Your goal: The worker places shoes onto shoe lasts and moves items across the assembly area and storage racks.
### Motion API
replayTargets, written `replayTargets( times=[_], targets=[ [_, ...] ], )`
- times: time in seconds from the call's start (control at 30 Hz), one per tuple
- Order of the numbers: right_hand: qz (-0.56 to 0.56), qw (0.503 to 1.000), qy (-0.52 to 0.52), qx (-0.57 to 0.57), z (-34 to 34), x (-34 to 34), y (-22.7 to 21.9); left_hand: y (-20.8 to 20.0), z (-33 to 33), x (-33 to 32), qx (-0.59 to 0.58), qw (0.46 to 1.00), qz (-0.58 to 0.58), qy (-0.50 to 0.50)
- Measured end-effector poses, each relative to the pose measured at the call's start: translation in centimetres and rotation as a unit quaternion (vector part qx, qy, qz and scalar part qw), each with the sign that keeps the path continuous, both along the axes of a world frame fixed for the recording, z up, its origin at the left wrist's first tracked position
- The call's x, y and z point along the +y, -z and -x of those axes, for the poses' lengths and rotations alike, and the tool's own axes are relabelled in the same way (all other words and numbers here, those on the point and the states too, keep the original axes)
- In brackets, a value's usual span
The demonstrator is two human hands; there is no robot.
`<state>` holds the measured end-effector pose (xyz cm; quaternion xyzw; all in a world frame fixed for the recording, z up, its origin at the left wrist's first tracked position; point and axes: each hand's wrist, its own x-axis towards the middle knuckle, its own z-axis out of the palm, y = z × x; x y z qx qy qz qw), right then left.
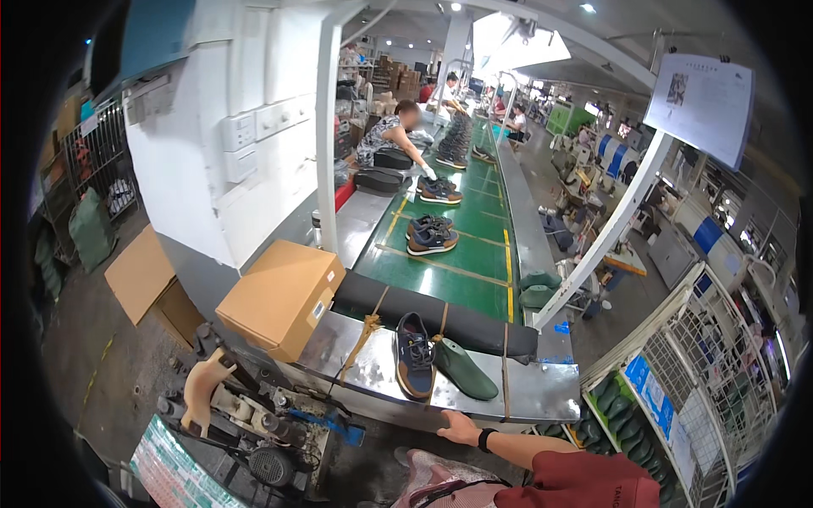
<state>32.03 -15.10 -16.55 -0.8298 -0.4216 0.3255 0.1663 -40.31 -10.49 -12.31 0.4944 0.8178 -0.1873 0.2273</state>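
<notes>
Resting on the near edge of the steel surface (525, 391), the right hand (460, 428) lies flat and loosely open, holding nothing; the left hand is out of view. Just beyond it sit a navy shoe (414, 355) and a green shoe last (464, 368), touching, at the end of the green conveyor (474, 254). A cardboard box (281, 296) stands at the surface's left corner; wire racks (720, 372) are at right.
</notes>
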Motion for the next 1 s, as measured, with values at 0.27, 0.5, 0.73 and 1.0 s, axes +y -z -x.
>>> replayTargets(
  times=[0.27,0.5,0.73,1.0],
  targets=[
    [0.265,0.698,-0.022,0.665,5.2,12.6,-4.4,-12.4,-30.7,5.0,-0.355,0.832,-0.318,0.286],
    [0.149,0.682,-0.045,0.715,5.4,17.5,-15.1,-15.4,-43.4,7.2,-0.221,0.769,-0.468,0.376],
    [-0.253,0.794,-0.320,0.451,11.3,22.4,-17.4,-12.7,-43.9,8.3,-0.255,0.811,-0.493,0.186],
    [-0.321,0.845,-0.408,0.132,17.2,26.0,-20.1,-9.2,-41.2,12.3,-0.293,0.747,-0.586,0.113]
  ],
)
